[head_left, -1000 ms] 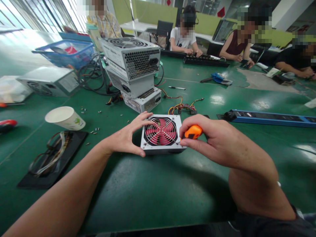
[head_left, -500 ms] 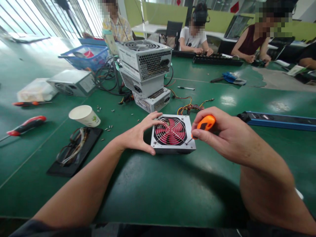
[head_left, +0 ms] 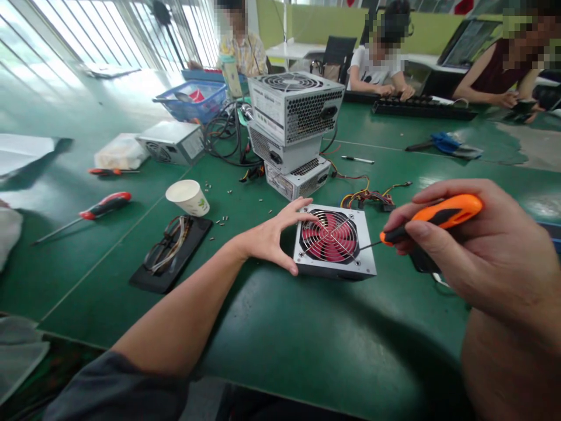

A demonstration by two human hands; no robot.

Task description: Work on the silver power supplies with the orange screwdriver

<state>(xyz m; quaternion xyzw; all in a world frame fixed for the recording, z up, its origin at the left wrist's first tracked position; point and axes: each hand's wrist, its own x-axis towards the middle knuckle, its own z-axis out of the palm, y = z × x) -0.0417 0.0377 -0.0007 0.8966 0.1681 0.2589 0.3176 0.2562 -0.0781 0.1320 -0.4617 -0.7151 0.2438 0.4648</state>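
Holding an orange-and-black screwdriver (head_left: pixel 438 217) in the right hand (head_left: pixel 495 251), with the fingers closed round the handle, and pointing its thin shaft at the near right part of the fan-topped power supply (head_left: pixel 335 238). Leaving any contact at the tip too small to tell. Spreading the left hand (head_left: pixel 265 237) wide round the left end of the power supply, with the thumb against the near corner and the fingers over the far side, and holding it flat on the green counter (head_left: pixel 267 333).

Facing a stack of three units (head_left: pixel 284 114) just behind, blocking part of the counter beyond. Meeting a tangle of coloured wires (head_left: pixel 366 199) near the far right corner, with a pen (head_left: pixel 357 159) farther back. Covering part of a dark object (head_left: pixel 425 263) with the right hand.

Seeing on the left a paper cup (head_left: pixel 188 197), small metal bits (head_left: pixel 222 220), and glasses (head_left: pixel 160 251) on a black panel (head_left: pixel 195 237). Passing outward to a red-and-black screwdriver (head_left: pixel 107 204), another grey unit (head_left: pixel 173 142), black cables (head_left: pixel 223 134) and a blue basket (head_left: pixel 188 105). Looking across, finding a blue-and-black tool (head_left: pixel 451 145) at right and a person in white (head_left: pixel 374 73) with both hands at a black strip (head_left: pixel 425 112).
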